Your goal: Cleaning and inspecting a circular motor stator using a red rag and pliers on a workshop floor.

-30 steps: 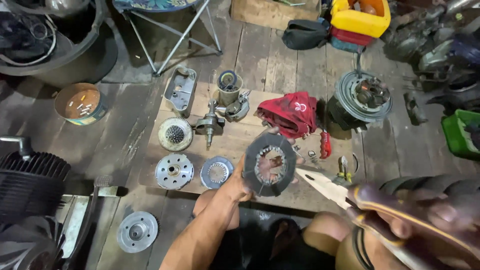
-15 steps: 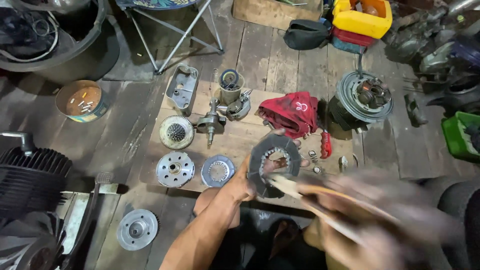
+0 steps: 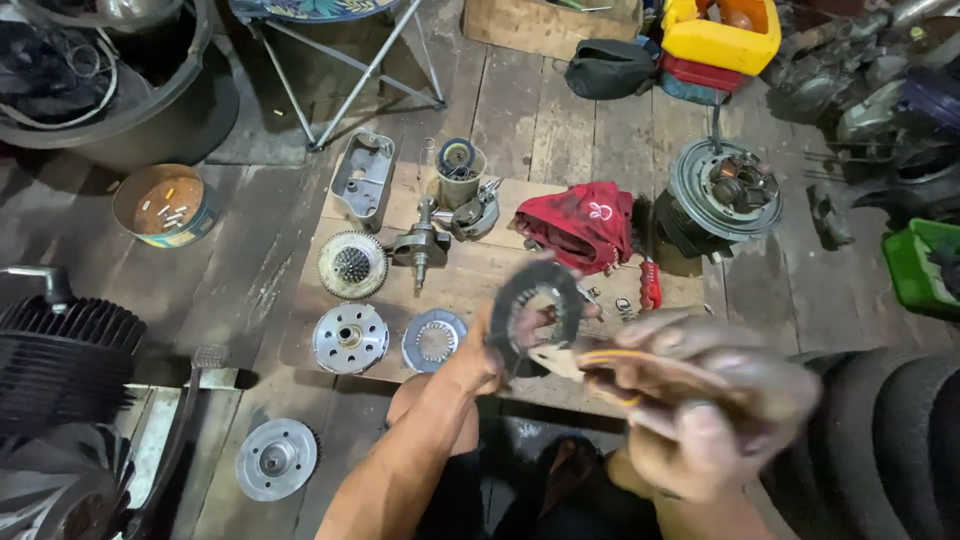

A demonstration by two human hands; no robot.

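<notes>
hands grip dark ring plate and brush.

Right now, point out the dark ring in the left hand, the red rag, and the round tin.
dark ring (image 3: 535, 290), head view, upper rim.
left hand (image 3: 492, 345), head view, palm.
red rag (image 3: 580, 225), head view, middle fold.
round tin (image 3: 190, 232), head view, front wall.

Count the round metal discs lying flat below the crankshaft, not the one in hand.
4: a toothed disc, a silver hub disc and a bluish plate on the cardboard, and another silver disc on the floor. Others may be hidden behind the arms.
</notes>
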